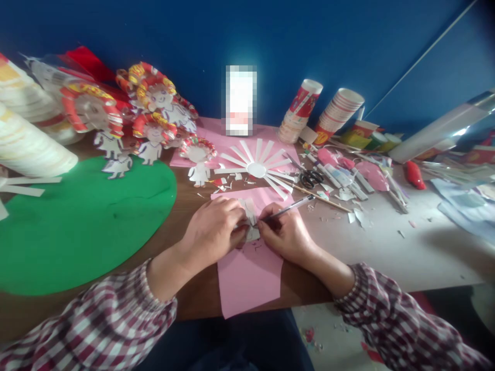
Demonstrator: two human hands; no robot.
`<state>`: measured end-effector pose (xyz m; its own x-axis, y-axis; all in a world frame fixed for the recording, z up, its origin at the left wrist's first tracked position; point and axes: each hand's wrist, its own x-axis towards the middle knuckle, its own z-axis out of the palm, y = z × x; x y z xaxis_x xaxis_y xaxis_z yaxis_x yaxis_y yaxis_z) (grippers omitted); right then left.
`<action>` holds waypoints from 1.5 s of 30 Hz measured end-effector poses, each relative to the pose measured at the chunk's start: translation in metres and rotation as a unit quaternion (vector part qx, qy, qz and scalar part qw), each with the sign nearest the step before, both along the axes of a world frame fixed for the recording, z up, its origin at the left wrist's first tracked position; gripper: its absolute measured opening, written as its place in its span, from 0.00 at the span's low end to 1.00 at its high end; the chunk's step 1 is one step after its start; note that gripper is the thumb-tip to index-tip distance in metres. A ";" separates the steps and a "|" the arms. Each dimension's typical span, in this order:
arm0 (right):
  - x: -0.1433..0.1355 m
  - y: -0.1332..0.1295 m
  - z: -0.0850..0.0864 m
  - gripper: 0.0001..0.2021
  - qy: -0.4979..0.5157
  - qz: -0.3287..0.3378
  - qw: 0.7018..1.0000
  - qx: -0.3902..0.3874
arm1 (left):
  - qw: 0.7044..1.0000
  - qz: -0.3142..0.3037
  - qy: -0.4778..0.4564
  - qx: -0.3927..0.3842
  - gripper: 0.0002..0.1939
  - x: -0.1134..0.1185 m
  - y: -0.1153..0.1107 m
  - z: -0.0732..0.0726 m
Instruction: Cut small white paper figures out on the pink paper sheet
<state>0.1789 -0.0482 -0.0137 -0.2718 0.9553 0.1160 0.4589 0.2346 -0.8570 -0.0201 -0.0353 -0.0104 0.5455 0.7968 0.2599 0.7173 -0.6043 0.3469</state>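
Observation:
My right hand (288, 234) grips a slim pen (292, 205), its tip down on a small white paper cutout (253, 233). With its fingers curled, my left hand (212, 229) holds the cutout from the other side and covers part of it. Beneath both lies a sheet of pink paper (251, 283) with a few dark pen marks. Just beyond my hands rests a paper cup cut into spreading strips (257, 169). To its left lies a white paper figure (199, 174) below a decorated ring.
A green oval mat (88, 221) covers the left, with ringed paper figures (150, 139) behind it. Stacked paper cups (299, 111) stand at the back. Black-handled scissors (310, 178), a wooden stick (328, 199), markers (338, 175) and scraps lie on the right. A blurred bright screen (240, 98) stands behind.

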 end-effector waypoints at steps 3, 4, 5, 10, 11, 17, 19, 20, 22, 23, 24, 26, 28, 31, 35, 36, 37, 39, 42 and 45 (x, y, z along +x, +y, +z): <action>0.000 0.000 -0.001 0.02 -0.005 -0.001 1.000 0.000 | 1.000 0.000 0.000 0.006 0.02 0.000 0.000 -0.001; 0.000 0.000 -0.001 0.02 -0.006 0.000 1.000 -0.003 | 1.000 0.000 0.000 0.007 0.02 0.000 0.000 -0.001; 0.001 0.000 -0.002 0.02 -0.005 0.001 1.000 -0.007 | 1.000 0.000 0.001 0.007 0.02 0.000 0.000 -0.002; 0.001 0.000 -0.003 0.02 -0.006 0.002 1.000 -0.005 | 1.000 -0.002 0.005 0.012 0.03 0.000 0.000 -0.003; 0.001 0.000 -0.003 0.02 -0.008 0.001 1.000 -0.003 | 1.000 -0.002 0.005 0.011 0.04 0.000 0.001 -0.003; 0.000 0.000 -0.001 0.02 -0.011 0.005 1.000 0.007 | 1.000 -0.006 0.004 0.006 0.03 0.000 0.000 0.000; 0.000 0.000 -0.001 0.02 -0.011 0.003 1.000 0.013 | 1.000 -0.006 0.004 0.006 0.03 0.000 0.000 0.000; 0.000 0.000 -0.001 0.02 -0.010 0.004 1.000 0.014 | 1.000 -0.005 0.005 0.007 0.03 0.000 0.000 0.001; 0.000 0.001 -0.001 0.03 -0.009 0.007 1.000 0.017 | 1.000 -0.005 0.008 0.003 0.03 0.000 -0.001 0.001; 0.000 0.001 -0.001 0.03 -0.009 0.008 1.000 0.017 | 1.000 -0.005 0.010 0.002 0.03 0.000 -0.001 0.001; 0.000 0.001 -0.001 0.03 -0.009 0.009 1.000 0.018 | 1.000 -0.004 0.012 0.001 0.03 -0.001 -0.001 0.001; 0.000 0.001 0.000 0.03 -0.010 0.009 1.000 0.017 | 1.000 -0.004 0.014 0.001 0.03 -0.001 -0.001 0.002; 0.000 0.001 0.000 0.03 -0.010 0.011 1.000 0.013 | 1.000 -0.005 0.014 0.000 0.03 -0.001 -0.001 0.002; -0.001 0.000 0.001 0.03 -0.010 0.014 1.000 0.017 | 1.000 -0.006 0.013 0.002 0.03 -0.001 -0.001 0.001; -0.001 0.000 0.001 0.03 -0.009 0.015 1.000 0.020 | 1.000 -0.006 0.013 0.003 0.04 -0.001 0.000 0.001; -0.001 0.000 0.002 0.03 -0.008 0.016 1.000 0.016 | 1.000 -0.006 0.013 0.001 0.04 0.000 0.000 0.001; -0.001 0.000 0.002 0.03 -0.005 0.017 1.000 0.012 | 1.000 -0.007 0.013 -0.001 0.04 0.000 0.000 0.001; 0.000 -0.001 0.003 0.03 0.002 0.018 1.000 0.002 | 1.000 -0.007 0.011 -0.003 0.04 -0.001 0.000 0.001; 0.000 -0.001 0.003 0.02 0.009 0.017 1.000 -0.003 | 1.000 -0.008 0.008 -0.004 0.04 -0.001 0.000 0.001; 0.001 0.000 0.002 0.02 0.007 0.014 1.000 0.005 | 1.000 -0.008 0.008 -0.003 0.05 -0.001 0.000 0.001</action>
<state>0.1798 -0.0486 -0.0118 -0.2960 0.9465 0.1286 0.4405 0.2547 -0.8608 -0.0208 -0.0357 -0.0098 0.5632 0.7891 0.2453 0.7126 -0.6141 0.3393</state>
